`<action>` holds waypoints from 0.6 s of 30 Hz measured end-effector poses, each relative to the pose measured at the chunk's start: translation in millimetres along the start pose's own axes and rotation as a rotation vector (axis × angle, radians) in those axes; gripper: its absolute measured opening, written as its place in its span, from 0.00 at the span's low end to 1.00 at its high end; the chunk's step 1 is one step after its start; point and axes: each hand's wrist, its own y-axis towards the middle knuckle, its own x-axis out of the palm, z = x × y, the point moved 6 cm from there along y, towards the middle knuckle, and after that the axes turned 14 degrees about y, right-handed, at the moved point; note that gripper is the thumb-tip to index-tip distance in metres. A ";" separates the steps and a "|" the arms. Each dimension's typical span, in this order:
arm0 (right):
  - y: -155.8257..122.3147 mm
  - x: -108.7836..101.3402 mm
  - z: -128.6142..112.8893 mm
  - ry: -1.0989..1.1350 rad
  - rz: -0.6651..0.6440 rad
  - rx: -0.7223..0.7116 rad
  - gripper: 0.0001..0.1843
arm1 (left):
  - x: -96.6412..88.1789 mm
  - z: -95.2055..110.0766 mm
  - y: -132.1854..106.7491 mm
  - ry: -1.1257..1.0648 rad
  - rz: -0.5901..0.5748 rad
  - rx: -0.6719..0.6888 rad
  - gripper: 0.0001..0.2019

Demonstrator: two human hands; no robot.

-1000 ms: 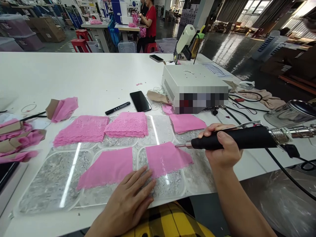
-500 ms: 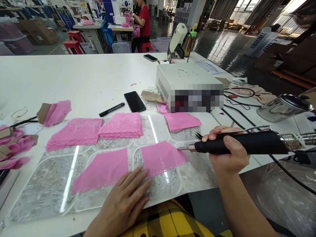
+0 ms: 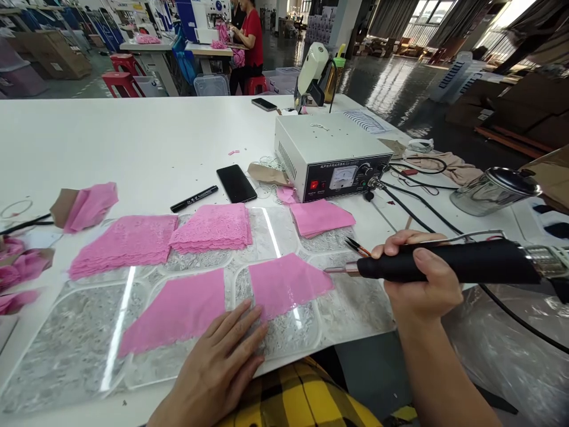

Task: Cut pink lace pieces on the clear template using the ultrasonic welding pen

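Observation:
My right hand (image 3: 422,273) grips a handheld ultrasonic tool (image 3: 480,261) with a black handle. Its thin metal tip is at the right corner of a flat pink fabric piece (image 3: 284,284); whether they touch, I cannot tell. Dark pointed tips (image 3: 355,246) stick out beside my right fingers; the rest is hidden. Fingers stretched out, my left hand (image 3: 222,356) lies flat at that piece's lower left edge. A second pink piece (image 3: 182,311) lies to its left. Behind are two lacy pink stacks (image 3: 127,243) and a smooth pink stack (image 3: 322,217), on a clear patterned mat (image 3: 66,338).
A grey control box (image 3: 333,154) with a dial stands behind, its cables (image 3: 413,207) running right. Around it are a black phone (image 3: 237,184), a marker (image 3: 194,198), and a glass jar (image 3: 493,196). Pink bundles (image 3: 18,261) lie far left. A person in red (image 3: 252,35) sits beyond.
The view has turned slightly, so most things sit a little further left. The tool's tip stays by the piece's right corner, and my left hand stays flat in place.

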 end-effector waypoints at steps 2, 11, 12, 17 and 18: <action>-0.1 -4.5 -4.2 -0.015 0.002 -0.009 0.04 | -0.1 0.0 0.5 -0.007 -0.002 0.000 0.18; -2.2 -7.0 -3.7 -0.031 -0.024 -0.011 0.05 | 0.7 -0.6 -0.1 -0.010 -0.004 0.000 0.18; -2.3 -6.5 -3.5 -0.036 -0.029 -0.010 0.05 | 0.7 -0.5 -0.2 -0.010 -0.003 0.003 0.18; -1.4 -9.8 -5.5 -0.038 0.013 0.009 0.04 | 0.3 -0.8 0.0 -0.016 0.002 -0.006 0.18; -0.8 -12.2 -6.9 -0.031 0.043 0.005 0.04 | -0.1 -0.7 0.0 -0.017 0.001 -0.010 0.18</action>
